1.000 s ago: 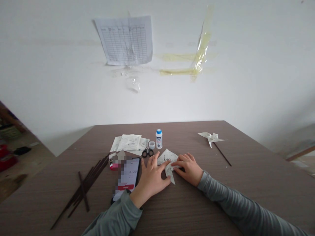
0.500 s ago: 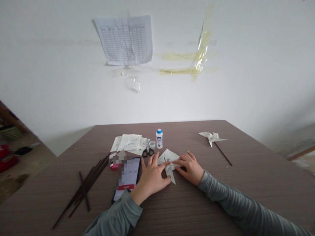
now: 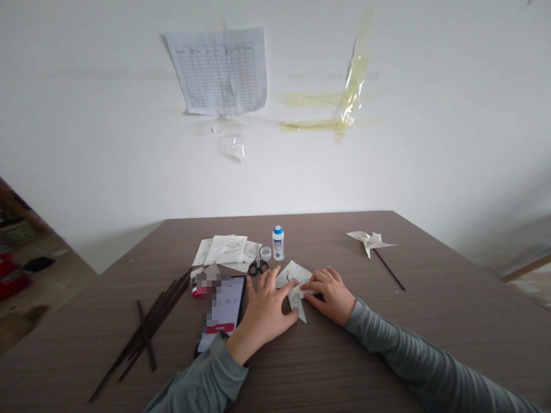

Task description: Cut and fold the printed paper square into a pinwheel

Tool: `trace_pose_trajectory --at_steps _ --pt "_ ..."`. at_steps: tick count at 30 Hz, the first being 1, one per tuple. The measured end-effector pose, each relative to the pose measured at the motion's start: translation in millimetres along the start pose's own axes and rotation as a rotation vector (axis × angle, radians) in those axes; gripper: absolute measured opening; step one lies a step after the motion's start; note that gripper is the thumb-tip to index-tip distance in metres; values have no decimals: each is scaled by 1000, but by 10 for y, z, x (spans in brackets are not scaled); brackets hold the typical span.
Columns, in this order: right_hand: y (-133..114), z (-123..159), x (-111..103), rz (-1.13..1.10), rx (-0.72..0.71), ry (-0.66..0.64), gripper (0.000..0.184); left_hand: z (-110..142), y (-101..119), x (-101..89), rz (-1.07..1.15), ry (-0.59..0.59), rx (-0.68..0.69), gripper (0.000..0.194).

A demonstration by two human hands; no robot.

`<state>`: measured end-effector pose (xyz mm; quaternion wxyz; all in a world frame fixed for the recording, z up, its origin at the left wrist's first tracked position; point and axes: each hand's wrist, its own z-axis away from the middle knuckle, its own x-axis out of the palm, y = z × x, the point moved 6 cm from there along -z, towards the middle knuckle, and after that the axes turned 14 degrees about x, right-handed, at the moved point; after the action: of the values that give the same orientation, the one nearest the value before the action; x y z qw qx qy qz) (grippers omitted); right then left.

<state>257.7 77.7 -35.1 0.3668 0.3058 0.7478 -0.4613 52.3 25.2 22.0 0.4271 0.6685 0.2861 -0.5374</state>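
A folded paper pinwheel head [image 3: 295, 299], cut from printed paper with a dark drawing on it, lies flat on the table between my hands. My left hand [image 3: 263, 312] has its fingers spread, the index fingertip resting near the paper's middle and the thumb at its lower flap. From the other side, my right hand [image 3: 332, 295] has its bent fingers closed on the paper near the centre and right part, hiding some of it. Just beyond my left fingers lie small black-handled scissors [image 3: 257, 266]. A white glue bottle [image 3: 278, 244] with a blue cap stands upright behind the paper.
A pinwheel [image 3: 371, 242] on a dark stick lies at the right. Printed paper sheets [image 3: 227, 249], a small clear round container [image 3: 266, 253] and a phone [image 3: 224, 310] are on the left. Several dark sticks [image 3: 150, 321] lie further left. The wall [image 3: 301, 178] borders the table's back.
Both hands stay almost where they were on the paper. My right fingers have shifted very slightly at its centre. The phone's timer reading has moved on.
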Motion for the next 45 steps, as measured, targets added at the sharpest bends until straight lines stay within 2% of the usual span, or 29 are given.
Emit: trace_pose_trajectory --at_steps 3,5,14,21,26,38,45 --pt "-2 -5 6 14 6 -7 19 13 30 -27 10 17 15 54" --pt "-4 -6 5 5 4 -5 18 19 52 -37 6 11 20 51" --pt "49 -16 11 -41 41 -36 22 6 47 -33 -24 -35 16 53" --pt "-20 -6 -14 -27 20 17 16 6 21 -12 -24 -17 27 54" --pt "-56 15 -13 17 1 0 24 9 14 1 -11 -13 22 54" --pt "33 4 -11 -26 28 -2 25 22 60 -25 -14 -27 4 53" --pt "-14 16 -18 15 0 13 25 15 42 -13 -27 26 16 56"
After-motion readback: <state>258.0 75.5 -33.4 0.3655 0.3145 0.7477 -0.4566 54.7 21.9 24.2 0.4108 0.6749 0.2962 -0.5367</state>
